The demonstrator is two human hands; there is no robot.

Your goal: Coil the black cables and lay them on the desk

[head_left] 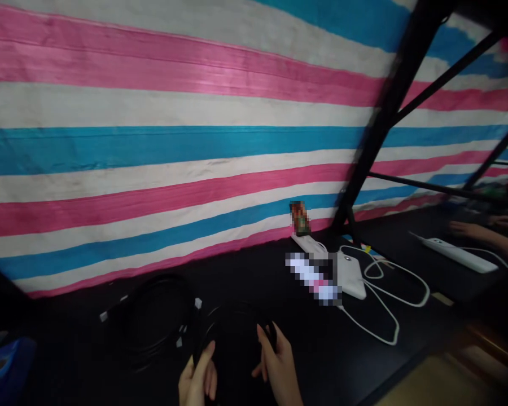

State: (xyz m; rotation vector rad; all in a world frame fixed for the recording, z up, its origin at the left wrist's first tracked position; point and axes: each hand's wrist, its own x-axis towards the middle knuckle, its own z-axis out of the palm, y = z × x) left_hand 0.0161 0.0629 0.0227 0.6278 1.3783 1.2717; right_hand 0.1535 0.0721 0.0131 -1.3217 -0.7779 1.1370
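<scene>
At the bottom middle of the head view, a coil of black cable (237,306) is held between my two hands. My left hand (197,376) has its thumb and fingers closed round the coil's left side. On the right side, my right hand (278,361) grips the same coil, thumb pointing up. Much of the coil blends into the dark table. To the left, a second coil of black cable (129,316) lies on the table, with pale tags or connector ends beside it.
White power banks (350,274) with white cables lie on the black table (262,270), beside a phone (313,279) with a blurred screen. Behind rises a striped tarp (173,152) and a black metal frame (376,129). A blue box (8,366) stands left. Another person's hand (469,230) is at far right.
</scene>
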